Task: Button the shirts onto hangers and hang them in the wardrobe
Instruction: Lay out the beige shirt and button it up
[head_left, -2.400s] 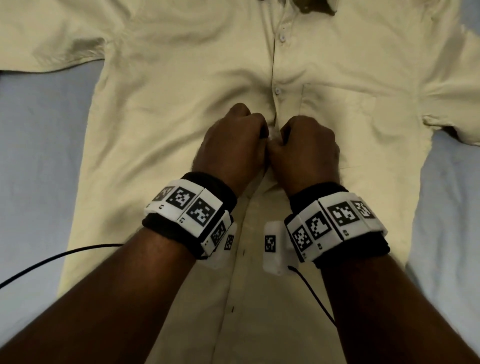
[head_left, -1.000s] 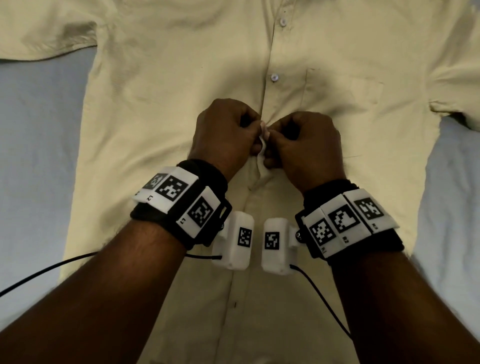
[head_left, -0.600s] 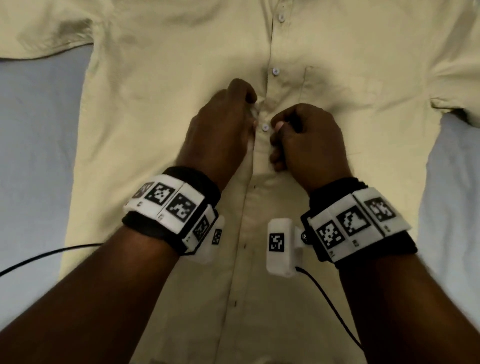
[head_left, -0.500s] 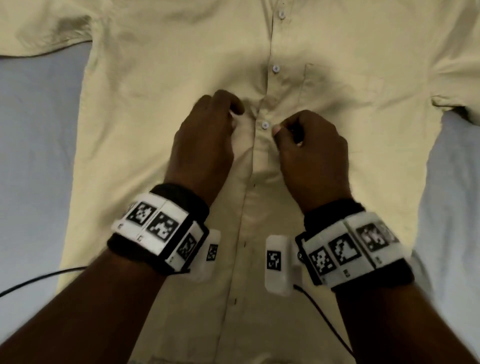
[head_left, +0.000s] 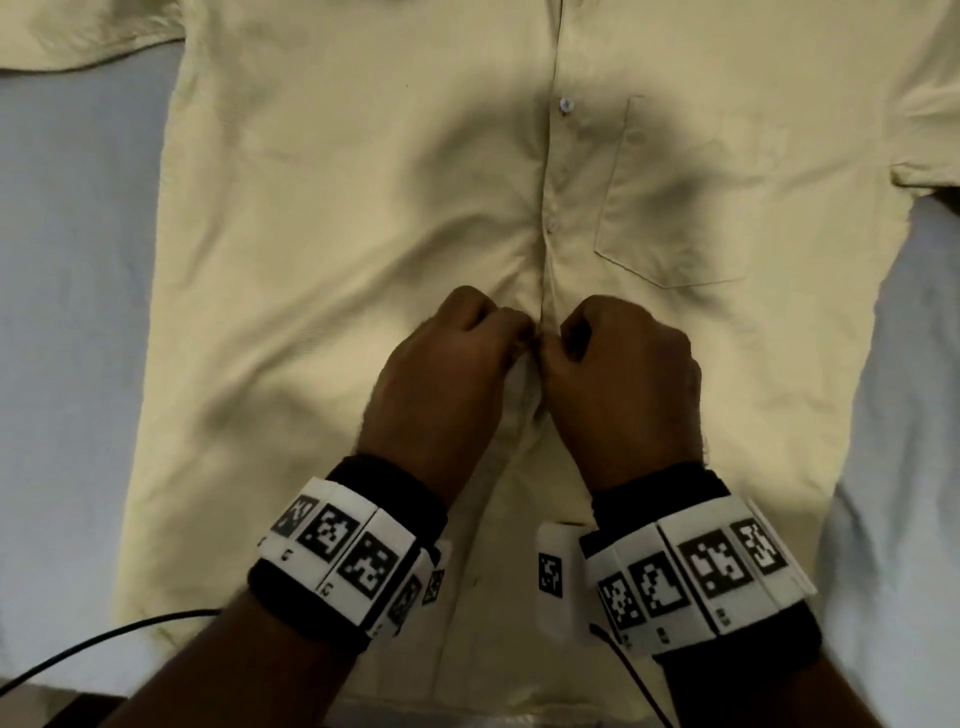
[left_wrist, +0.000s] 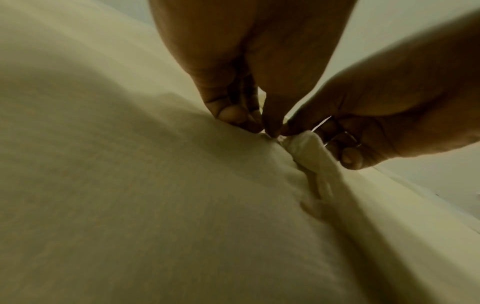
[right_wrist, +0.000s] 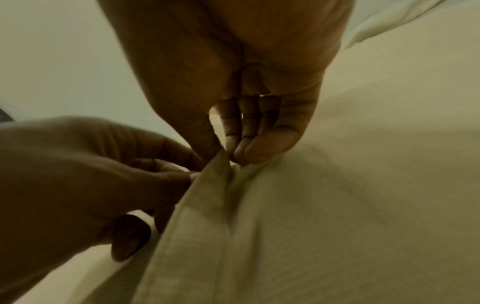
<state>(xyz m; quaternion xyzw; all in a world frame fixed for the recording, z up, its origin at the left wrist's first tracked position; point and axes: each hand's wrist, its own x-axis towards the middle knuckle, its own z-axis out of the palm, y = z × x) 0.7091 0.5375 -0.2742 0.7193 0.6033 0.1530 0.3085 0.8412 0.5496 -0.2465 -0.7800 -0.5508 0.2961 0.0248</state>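
A cream short-sleeved shirt (head_left: 337, 234) lies face up and flat in the head view. Two buttons above my hands, the upper one (head_left: 565, 105) and the lower one (head_left: 551, 224), sit fastened on the placket. Just below them my left hand (head_left: 511, 335) and right hand (head_left: 561, 345) meet knuckle to knuckle at the placket, fingers curled. In the left wrist view my left hand (left_wrist: 249, 123) pinches the left front edge while the right hand (left_wrist: 350, 127) holds a raised fold of placket (left_wrist: 309, 152). The right wrist view shows my right hand (right_wrist: 233, 152) pinching the placket edge (right_wrist: 207, 195) against the left hand (right_wrist: 135, 176). The button between the fingers is hidden.
Under the shirt is a light blue-grey sheet (head_left: 67, 312). A chest pocket (head_left: 675, 208) sits right of the placket. The lower placket (head_left: 483, 545) gapes open between my wrists. Black cables (head_left: 104, 636) trail from the wrist cameras toward the near edge.
Both hands released the placket once a button showed fastened, then moved down the shirt toward me. They now pinch the two front edges together lower down.
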